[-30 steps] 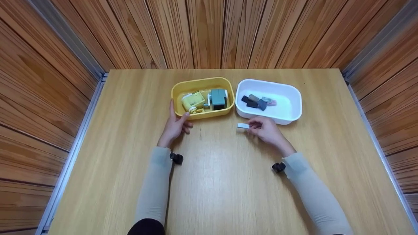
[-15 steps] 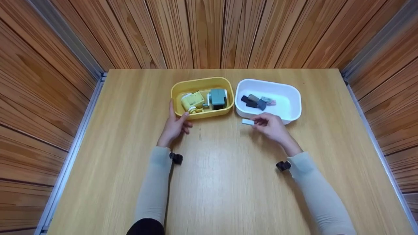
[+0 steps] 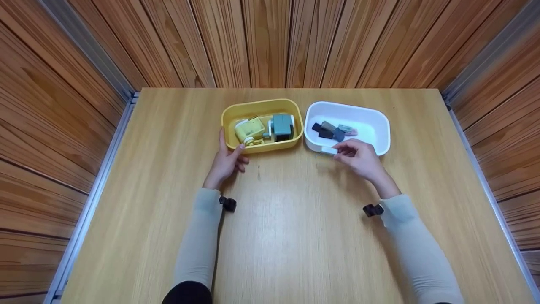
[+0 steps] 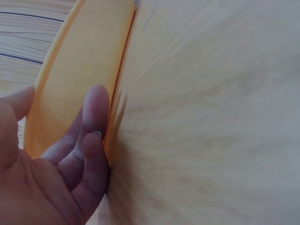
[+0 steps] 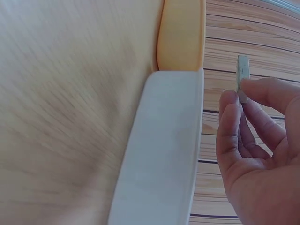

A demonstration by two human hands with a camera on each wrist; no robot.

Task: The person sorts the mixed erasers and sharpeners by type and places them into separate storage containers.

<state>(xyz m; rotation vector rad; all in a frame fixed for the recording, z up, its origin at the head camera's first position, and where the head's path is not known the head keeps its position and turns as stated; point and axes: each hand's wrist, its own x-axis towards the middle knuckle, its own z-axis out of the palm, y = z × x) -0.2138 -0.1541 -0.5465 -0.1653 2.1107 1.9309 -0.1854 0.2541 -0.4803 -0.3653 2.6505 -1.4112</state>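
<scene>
My left hand (image 3: 225, 162) grips the near left corner of the yellow bin (image 3: 261, 148), thumb at the rim and bent fingers against the outer wall (image 4: 75, 70). Inside that bin lie a yellow crank pencil sharpener (image 3: 252, 128) and a teal one (image 3: 282, 124). Thumb and fingertips of my right hand (image 3: 360, 158) pinch one end of a small white eraser-like block (image 5: 243, 68). In the head view the block overlaps the near wall of the white bin (image 3: 377, 145); the right wrist view shows it above rim height.
Several small blocks (image 3: 325, 133), black, grey, blue and pink, lie in the left half of the white bin. Both bins stand nearly side by side toward the back of the wooden table (image 3: 274, 236). Wood-panelled walls (image 3: 270, 42) enclose the table.
My right hand has moved right and away from me, bringing the white block from the table in front of the bins to the white bin's near rim. The left hand has stayed put.
</scene>
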